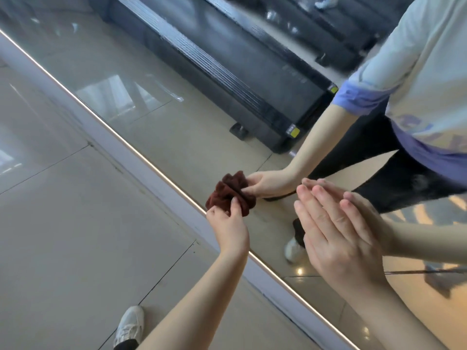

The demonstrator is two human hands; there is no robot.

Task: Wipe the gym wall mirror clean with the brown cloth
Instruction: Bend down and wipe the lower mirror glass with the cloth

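The left hand (pixel 228 228) pinches a bunched brown cloth (pixel 226 197) between thumb and fingertips. The cloth sits just beyond the fingertips, pressed to the wall mirror (pixel 177 127) close above the mirror's lower edge, where it meets its own reflection. The right hand (pixel 336 238) is released, fingers straight and together, laid flat on the glass to the right of the cloth-holding hand and apart from it. Below the left hand lies the tiled floor (pixel 75 223), with a white shoe (pixel 130 324) near the left forearm. A dark treadmill (pixel 227 72) shows reflected in the glass, above both hands.
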